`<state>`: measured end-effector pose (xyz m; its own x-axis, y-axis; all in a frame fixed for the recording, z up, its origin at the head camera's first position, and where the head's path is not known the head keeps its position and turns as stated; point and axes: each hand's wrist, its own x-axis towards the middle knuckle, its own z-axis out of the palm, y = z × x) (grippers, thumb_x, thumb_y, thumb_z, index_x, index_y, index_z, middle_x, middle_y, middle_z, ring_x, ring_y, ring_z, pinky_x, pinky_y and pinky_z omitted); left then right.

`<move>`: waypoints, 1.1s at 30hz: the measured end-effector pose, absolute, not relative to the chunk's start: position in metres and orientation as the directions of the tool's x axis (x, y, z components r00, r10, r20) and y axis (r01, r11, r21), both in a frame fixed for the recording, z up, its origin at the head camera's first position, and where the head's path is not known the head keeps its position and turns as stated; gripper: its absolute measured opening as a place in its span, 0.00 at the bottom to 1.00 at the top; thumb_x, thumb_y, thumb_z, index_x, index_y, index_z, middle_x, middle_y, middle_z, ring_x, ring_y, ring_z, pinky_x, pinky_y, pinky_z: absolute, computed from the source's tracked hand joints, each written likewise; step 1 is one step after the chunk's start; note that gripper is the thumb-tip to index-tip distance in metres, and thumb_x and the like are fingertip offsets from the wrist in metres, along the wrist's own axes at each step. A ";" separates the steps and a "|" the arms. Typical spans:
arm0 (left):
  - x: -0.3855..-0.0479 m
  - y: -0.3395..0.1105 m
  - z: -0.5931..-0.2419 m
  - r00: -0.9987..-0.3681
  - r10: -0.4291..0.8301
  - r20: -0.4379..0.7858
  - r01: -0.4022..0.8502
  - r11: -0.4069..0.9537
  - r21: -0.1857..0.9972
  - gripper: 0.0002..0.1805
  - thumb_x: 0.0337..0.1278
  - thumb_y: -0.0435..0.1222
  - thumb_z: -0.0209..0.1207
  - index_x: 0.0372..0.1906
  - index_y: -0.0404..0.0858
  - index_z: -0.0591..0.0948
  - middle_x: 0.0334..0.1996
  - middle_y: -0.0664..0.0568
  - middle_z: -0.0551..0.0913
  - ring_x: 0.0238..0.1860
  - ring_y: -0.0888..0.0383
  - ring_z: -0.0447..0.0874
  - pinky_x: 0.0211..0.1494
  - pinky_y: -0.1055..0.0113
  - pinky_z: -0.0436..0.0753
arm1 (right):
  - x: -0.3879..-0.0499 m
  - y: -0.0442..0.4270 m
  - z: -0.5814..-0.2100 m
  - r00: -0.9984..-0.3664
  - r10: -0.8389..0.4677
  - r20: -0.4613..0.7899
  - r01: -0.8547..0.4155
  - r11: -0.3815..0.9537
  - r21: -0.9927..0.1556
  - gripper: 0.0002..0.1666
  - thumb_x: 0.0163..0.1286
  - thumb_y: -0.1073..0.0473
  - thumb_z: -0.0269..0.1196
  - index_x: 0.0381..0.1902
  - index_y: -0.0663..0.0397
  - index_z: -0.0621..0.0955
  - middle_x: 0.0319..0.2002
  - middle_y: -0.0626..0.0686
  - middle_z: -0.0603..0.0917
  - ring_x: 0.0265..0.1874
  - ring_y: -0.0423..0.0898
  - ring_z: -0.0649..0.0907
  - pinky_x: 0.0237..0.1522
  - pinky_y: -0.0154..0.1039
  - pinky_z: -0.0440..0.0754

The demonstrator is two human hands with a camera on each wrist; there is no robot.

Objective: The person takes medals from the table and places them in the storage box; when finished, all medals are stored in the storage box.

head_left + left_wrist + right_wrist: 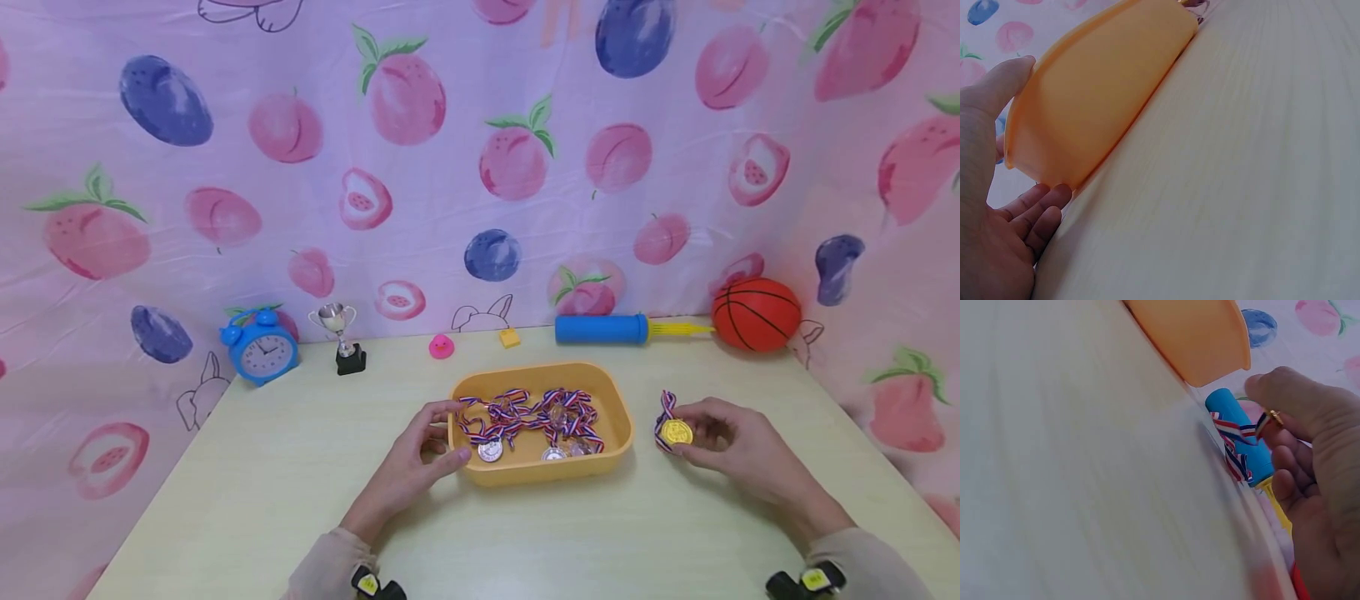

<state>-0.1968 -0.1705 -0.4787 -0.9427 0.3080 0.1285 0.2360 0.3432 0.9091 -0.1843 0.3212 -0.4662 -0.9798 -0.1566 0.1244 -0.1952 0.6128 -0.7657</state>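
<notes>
A yellow plastic basin [525, 475] holds several medals with striped red, white and blue ribbons [558, 412]; a silver medal [491, 451] lies near its front wall. My left hand [420, 450] holds the basin's left end, thumb and index finger at the rim. The left wrist view shows the other fingers [1044, 234] loosely bent beside its lower wall. To the right of the basin, my right hand [731, 442] holds a gold medal [677, 432] at the fingertips. That medal's striped ribbon [1235, 434] hangs bunched down to the table.
Along the back stand a blue alarm clock [262, 348], a small trophy [341, 337], a pink duck toy [441, 347] and a small yellow block [509, 337]. Farther right are a blue hand pump [600, 329] and an orange basketball [756, 314]. A fruit-print cloth [450, 192] hangs behind.
</notes>
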 end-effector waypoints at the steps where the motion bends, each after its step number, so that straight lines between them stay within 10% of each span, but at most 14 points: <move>1: -0.197 -0.170 -0.479 -0.943 0.308 0.128 0.236 0.345 0.909 0.34 0.74 0.40 0.71 0.79 0.52 0.73 0.71 0.48 0.81 0.63 0.48 0.81 0.68 0.51 0.78 | -0.184 0.321 -0.464 -0.979 -0.151 0.136 -0.200 0.615 -0.762 0.30 0.67 0.55 0.83 0.65 0.49 0.88 0.46 0.53 0.84 0.45 0.48 0.80 0.42 0.31 0.83; 33: -0.198 -0.172 -0.481 -0.943 0.309 0.127 0.234 0.341 0.910 0.34 0.74 0.40 0.72 0.79 0.57 0.74 0.72 0.50 0.80 0.63 0.47 0.81 0.68 0.50 0.78 | -0.216 0.291 -0.375 -0.842 -0.081 0.533 -0.489 0.530 -0.692 0.32 0.67 0.67 0.81 0.68 0.49 0.87 0.48 0.49 0.85 0.44 0.45 0.79 0.42 0.23 0.81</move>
<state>-0.1984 -0.1721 -0.4809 -0.9427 0.3086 0.1270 0.2343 0.3408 0.9105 -0.2162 0.2906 -0.3746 -0.8423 -0.0811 0.5329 -0.4892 0.5304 -0.6924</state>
